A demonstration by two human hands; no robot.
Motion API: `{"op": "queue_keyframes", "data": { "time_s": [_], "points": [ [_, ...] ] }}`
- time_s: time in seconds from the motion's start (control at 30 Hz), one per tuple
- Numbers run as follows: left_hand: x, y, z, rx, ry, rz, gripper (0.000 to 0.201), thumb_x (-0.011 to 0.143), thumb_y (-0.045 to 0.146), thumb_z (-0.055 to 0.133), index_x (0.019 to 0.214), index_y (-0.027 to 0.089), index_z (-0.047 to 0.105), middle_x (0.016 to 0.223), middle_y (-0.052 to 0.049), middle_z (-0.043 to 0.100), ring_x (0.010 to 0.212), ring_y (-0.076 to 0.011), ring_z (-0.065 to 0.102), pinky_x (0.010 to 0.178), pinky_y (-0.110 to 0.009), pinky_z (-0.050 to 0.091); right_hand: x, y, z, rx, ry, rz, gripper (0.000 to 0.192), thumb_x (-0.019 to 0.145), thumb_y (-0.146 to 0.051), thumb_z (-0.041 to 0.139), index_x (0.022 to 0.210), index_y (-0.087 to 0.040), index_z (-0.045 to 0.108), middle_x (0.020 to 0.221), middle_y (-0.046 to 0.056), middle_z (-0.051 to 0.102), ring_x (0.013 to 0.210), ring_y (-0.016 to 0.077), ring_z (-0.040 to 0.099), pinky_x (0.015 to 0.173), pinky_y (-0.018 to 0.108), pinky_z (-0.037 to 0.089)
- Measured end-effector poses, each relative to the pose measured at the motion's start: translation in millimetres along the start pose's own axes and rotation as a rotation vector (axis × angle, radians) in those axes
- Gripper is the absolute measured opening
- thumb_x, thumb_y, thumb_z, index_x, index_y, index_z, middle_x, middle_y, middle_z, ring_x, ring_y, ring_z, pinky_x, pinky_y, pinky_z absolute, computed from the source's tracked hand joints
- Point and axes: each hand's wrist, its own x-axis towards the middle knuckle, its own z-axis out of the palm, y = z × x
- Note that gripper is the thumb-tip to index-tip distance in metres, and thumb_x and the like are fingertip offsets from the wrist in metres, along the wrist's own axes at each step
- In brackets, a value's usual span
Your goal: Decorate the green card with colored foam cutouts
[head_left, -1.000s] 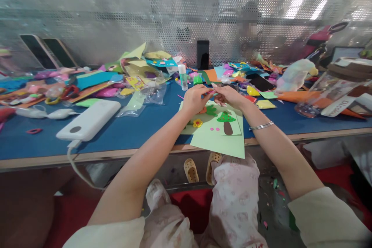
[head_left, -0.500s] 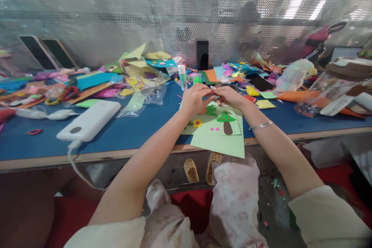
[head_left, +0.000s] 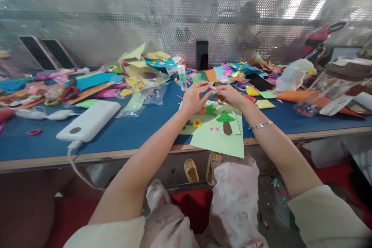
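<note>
Fingertips of your left hand (head_left: 195, 99) and right hand (head_left: 229, 96) pinch what looks like a tiny green scrap (head_left: 214, 92) above the light-green card (head_left: 217, 141).

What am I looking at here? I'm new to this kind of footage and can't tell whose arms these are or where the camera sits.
The camera sits on a person's head, looking down at their own bare arms. The left hand and right hand meet above a blue table, pinching a tiny mint-green piece between the fingertips. Below them lies a pale green card with a stuck-on tree and yellow flower. Around it: a white power bank, a glue stick, a propped-up phone and many coloured scraps.
</note>
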Motion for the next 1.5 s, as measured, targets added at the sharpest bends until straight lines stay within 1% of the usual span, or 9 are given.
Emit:
{"op": "queue_keyframes", "data": {
  "time_s": [0.17, 0.3, 0.43, 0.6, 0.83, 1.07, 1.23, 1.4, 1.5],
  "points": [
    [-2, -5, 4.3, -0.005, -0.11, 0.002, 0.036, 0.087, 0.041, 0.051, 0.106, 0.015, 0.067, 0.095, -0.008, 0.069, 0.084, -0.0157, 0.063, 0.074, -0.025, 0.048, -3, -4, 4, 0.084, -0.114, 0.086, 0.032, 0.089, -0.044, 0.048, 0.076, -0.015, 0.052, 0.049, 0.0, 0.052, 0.038, 0.0067, 0.041, 0.036, 0.018, 0.027],
    [-3, -1, 5.6, 0.033, -0.107, -0.041, 0.037, 0.089, 0.041, 0.046, 0.106, 0.016, 0.068, 0.078, -0.005, 0.069, 0.063, -0.0117, 0.059, 0.059, -0.021, 0.043, -7, -9, 3, 0.018, -0.179, 0.047, 0.039, 0.091, -0.049, 0.041, 0.072, -0.016, 0.05, 0.043, -0.003, 0.045, 0.035, 0.0051, 0.033, 0.036, 0.018, 0.022],
    [-2, 4, 4.0, 0.017, -0.078, -0.053, 0.034, 0.09, 0.037, 0.045, 0.097, 0.015, 0.071, 0.081, -0.005, 0.07, 0.065, -0.012, 0.061, 0.059, -0.021, 0.042, -9, -12, 1, -0.129, -0.189, 0.025, 0.052, 0.091, -0.051, 0.04, 0.054, -0.015, 0.045, 0.039, -0.002, 0.042, 0.034, 0.0031, 0.026, 0.036, 0.02, 0.017],
    [-2, 4, 6.4, -0.033, 0.0, -0.062, 0.033, 0.09, 0.036, 0.046, 0.099, 0.015, 0.07, 0.087, -0.006, 0.072, 0.076, -0.0142, 0.065, 0.067, -0.022, 0.047, -8, -11, 3, -0.06, -0.174, -0.002, 0.043, 0.083, -0.047, 0.058, 0.056, -0.014, 0.047, 0.041, -0.006, 0.036, 0.037, 0.003, 0.027, 0.038, 0.019, 0.019],
    [0, -4, 4.0, -0.003, 0.087, -0.056, 0.031, 0.091, 0.036, 0.046, 0.095, 0.018, 0.07, 0.096, -0.005, 0.071, 0.09, -0.0148, 0.064, 0.081, -0.025, 0.048, -9, -15, 10, -0.014, -0.101, 0.026, 0.049, 0.09, -0.053, 0.042, 0.059, -0.016, 0.045, 0.042, -0.005, 0.039, 0.036, 0.0031, 0.022, 0.038, 0.021, 0.016],
    [-3, -1, -0.1, 0.09, -0.037, -0.065, 0.034, 0.091, 0.037, 0.042, 0.099, 0.017, 0.069, 0.104, -0.006, 0.069, 0.098, -0.0177, 0.061, 0.085, -0.028, 0.047, -4, -6, 5, -0.147, -0.037, -0.076, 0.054, 0.088, -0.052, 0.047, 0.048, -0.015, 0.041, 0.039, -0.005, 0.037, 0.036, 0.0029, 0.026, 0.04, 0.022, 0.022],
    [-6, 7, -1.8, 0.184, -0.097, 0.032, 0.034, 0.089, 0.036, 0.044, 0.108, 0.016, 0.064, 0.108, -0.008, 0.065, 0.1, -0.0205, 0.058, 0.086, -0.031, 0.046, -2, -2, 4, -0.105, -0.016, -0.076, 0.049, 0.085, -0.049, 0.053, 0.052, -0.015, 0.043, 0.039, -0.006, 0.036, 0.036, 0.0031, 0.025, 0.04, 0.021, 0.022],
    [-5, 7, -2.2, 0.127, -0.136, 0.016, 0.034, 0.086, 0.041, 0.048, 0.1, 0.015, 0.066, 0.104, -0.008, 0.065, 0.098, -0.0198, 0.058, 0.085, -0.03, 0.046, 0, -1, 2, -0.113, -0.005, -0.081, 0.046, 0.083, -0.047, 0.058, 0.053, -0.015, 0.045, 0.038, -0.007, 0.035, 0.037, 0.0028, 0.025, 0.041, 0.02, 0.022],
    [-5, 4, -2.4, 0.09, -0.128, -0.015, 0.038, 0.088, 0.043, 0.046, 0.108, 0.016, 0.063, 0.103, -0.008, 0.065, 0.094, -0.0178, 0.058, 0.082, -0.029, 0.045, -2, -2, 1, -0.109, -0.023, -0.062, 0.038, 0.082, -0.04, 0.061, 0.057, -0.013, 0.051, 0.039, -0.008, 0.033, 0.038, 0.0027, 0.024, 0.041, 0.019, 0.021]
  ]
}}
